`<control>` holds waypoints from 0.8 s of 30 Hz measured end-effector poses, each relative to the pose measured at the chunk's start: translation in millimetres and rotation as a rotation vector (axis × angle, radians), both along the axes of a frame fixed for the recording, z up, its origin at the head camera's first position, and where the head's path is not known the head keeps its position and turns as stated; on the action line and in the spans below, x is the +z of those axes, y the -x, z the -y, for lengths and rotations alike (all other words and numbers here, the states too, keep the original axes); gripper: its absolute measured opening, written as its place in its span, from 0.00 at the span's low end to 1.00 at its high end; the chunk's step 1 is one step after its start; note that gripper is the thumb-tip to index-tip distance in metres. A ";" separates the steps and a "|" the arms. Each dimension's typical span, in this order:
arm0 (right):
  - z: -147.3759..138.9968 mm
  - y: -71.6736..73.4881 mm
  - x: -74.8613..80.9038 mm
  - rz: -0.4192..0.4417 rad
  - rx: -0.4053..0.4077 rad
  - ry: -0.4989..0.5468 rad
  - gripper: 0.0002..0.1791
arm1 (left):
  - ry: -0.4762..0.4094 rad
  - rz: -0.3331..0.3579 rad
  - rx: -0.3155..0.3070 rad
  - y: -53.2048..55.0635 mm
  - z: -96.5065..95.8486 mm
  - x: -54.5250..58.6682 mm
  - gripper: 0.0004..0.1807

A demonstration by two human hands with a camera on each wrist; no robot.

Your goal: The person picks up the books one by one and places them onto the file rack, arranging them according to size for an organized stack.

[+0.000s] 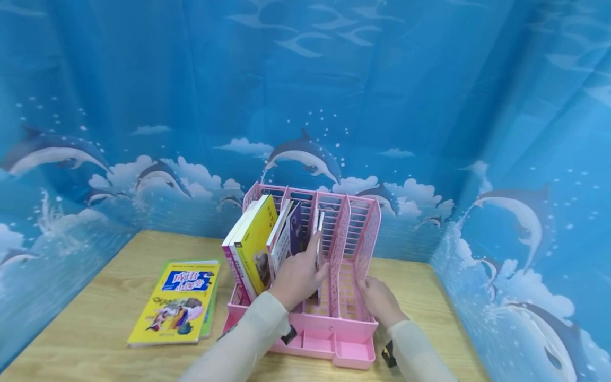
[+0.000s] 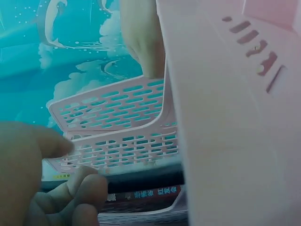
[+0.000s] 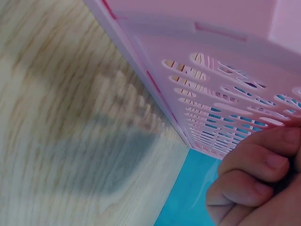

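Observation:
A pink book rack (image 1: pixel 353 321) with tall slotted dividers stands on the table. My left hand (image 1: pixel 296 278) reaches into a middle slot and pinches a thin upright book (image 1: pixel 320 225), thumb on one side and fingers on the other. In the left wrist view, the left hand's curled fingers (image 2: pixel 89 188) lie by the book's dark edge (image 2: pixel 141 179). My right hand (image 1: pixel 382 301) grips the front edge of the rack's right side panel; its fingers (image 3: pixel 254 162) are curled there in the right wrist view. Most of the thin book's cover is hidden.
Thick books, one with a yellow cover (image 1: pixel 255 246), stand in the leftmost slot. Beside them, a purple book (image 1: pixel 295 228) leans with others. A yellow picture book (image 1: pixel 179 302) lies over a green one on the wooden table (image 1: pixel 105 297). A dolphin-print curtain (image 1: pixel 305 106) surrounds the table.

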State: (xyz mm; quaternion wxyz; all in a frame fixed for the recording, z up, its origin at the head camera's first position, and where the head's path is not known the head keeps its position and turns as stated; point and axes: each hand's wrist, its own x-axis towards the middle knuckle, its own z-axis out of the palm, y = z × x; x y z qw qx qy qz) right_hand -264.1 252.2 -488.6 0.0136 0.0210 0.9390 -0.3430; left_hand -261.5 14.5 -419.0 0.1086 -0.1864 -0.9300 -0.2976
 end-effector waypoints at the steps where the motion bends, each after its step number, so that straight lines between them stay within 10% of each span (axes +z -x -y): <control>1: 0.0 0.0 -0.2 -0.002 -0.001 -0.003 0.28 | 0.001 -0.001 -0.007 -0.1 0.3 -0.2 0.42; 7: 0.8 -0.1 -2.7 -0.005 0.001 -0.014 0.28 | -0.029 -0.001 0.030 -9.4 4.7 -1.9 0.41; 13: 1.8 -2.1 -5.1 0.010 0.000 0.014 0.29 | -0.088 0.004 -0.095 -44.7 28.4 10.9 0.35; 20: 1.2 -3.7 -5.0 0.029 -0.003 0.041 0.33 | -0.289 -0.164 -0.086 -78.5 98.3 24.3 0.24; 24: -0.2 -3.4 -2.7 0.012 0.003 0.018 0.35 | -0.372 -0.261 0.050 -83.1 156.4 22.5 0.17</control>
